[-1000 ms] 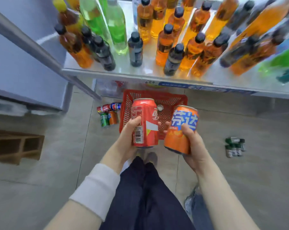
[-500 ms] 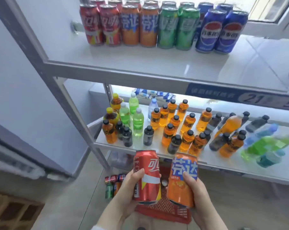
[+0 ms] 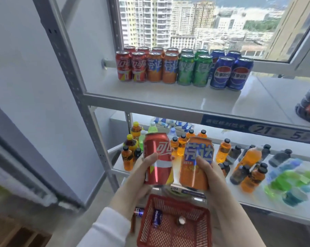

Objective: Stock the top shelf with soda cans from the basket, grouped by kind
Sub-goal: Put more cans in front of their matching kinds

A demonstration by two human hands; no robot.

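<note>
My left hand [image 3: 141, 172] grips a red cola can [image 3: 157, 158] upright. Beside it my right hand [image 3: 214, 177] grips an orange soda can [image 3: 195, 161]. Both cans are held below the top shelf [image 3: 168, 96], in front of the bottle shelf. On the top shelf stand rows of cans grouped by kind: red cans [image 3: 131, 65], orange cans [image 3: 162, 67], green cans [image 3: 194, 69] and blue cans [image 3: 230, 73]. The red basket [image 3: 172, 230] sits on the floor beneath my arms, with a blue can [image 3: 157, 218] lying in it.
The lower shelf [image 3: 257, 210] carries several small bottles, orange, dark and green. A grey shelf upright [image 3: 72, 82] runs up the left. Another blue can [image 3: 139, 212] lies on the floor left of the basket. An open window [image 3: 204, 24] is behind the top shelf.
My view has tilted up from the floor and basket to the top shelf. Both hands have lifted the two cans higher, keeping their grip.
</note>
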